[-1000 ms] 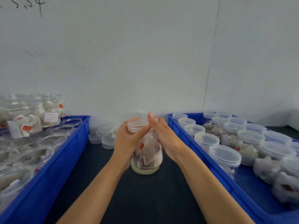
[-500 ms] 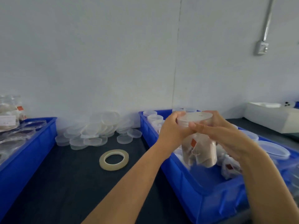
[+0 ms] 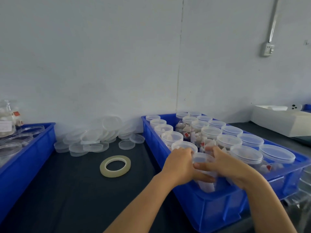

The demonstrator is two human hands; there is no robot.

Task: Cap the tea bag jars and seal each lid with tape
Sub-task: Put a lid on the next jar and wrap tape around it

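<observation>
**Both hands hold a capped jar in the right-hand crate**

Head view: a clear plastic jar (image 3: 204,163) with a pale translucent lid sits low in the near end of the blue crate (image 3: 217,209) at the right side of the table. Its wall is see-through, with whitish tea bags showing inside below the fingers. The left hand (image 3: 180,163) wraps the jar's left side, fingers curled round it under the lid. The right hand (image 3: 225,163) grips the right side, its thumb laid across the front of the jar. Motion blur softens both hands, so finer finger detail cannot be told.

The same crate holds rows of capped jars (image 3: 211,132) running back toward the wall, each with a flat clear lid; loose tea bags (image 3: 186,132) with red tags lie between the rows.

On the dark table (image 3: 67,190), a roll of clear tape (image 3: 115,165) lies flat, just left of the crate and apart from it. Behind it, against the wall, lies a heap of loose lids (image 3: 94,137).

At the table's left edge a second blue crate (image 3: 33,153) holds open jars (image 3: 25,137) without lids, with filled jars stacked at its far end.
</observation>
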